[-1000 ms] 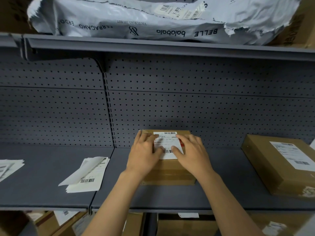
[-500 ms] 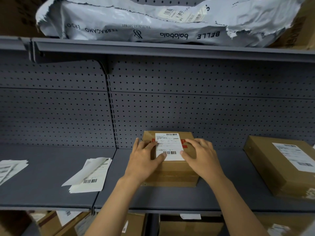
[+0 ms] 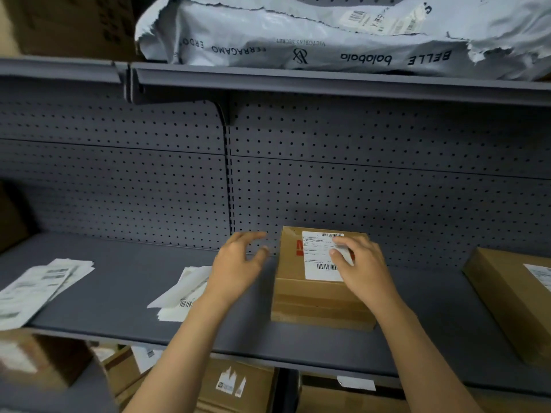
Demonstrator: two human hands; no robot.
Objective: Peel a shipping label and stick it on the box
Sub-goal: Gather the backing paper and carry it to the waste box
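Left hand [image 3: 238,263] has been lifted off the box [image 3: 319,296], fingers spread and empty; label [image 3: 320,257] is still pressed flat by the open right hand [image 3: 362,265], so it's pretty much stuck.

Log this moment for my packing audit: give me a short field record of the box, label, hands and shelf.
box: brown carton on the grey shelf
label: white shipping label lying on the carton top
right hand: fingers on the label
left hand: open, off the carton, above the shelf
nearby: loose label sheets to the left; another labelled carton to the right
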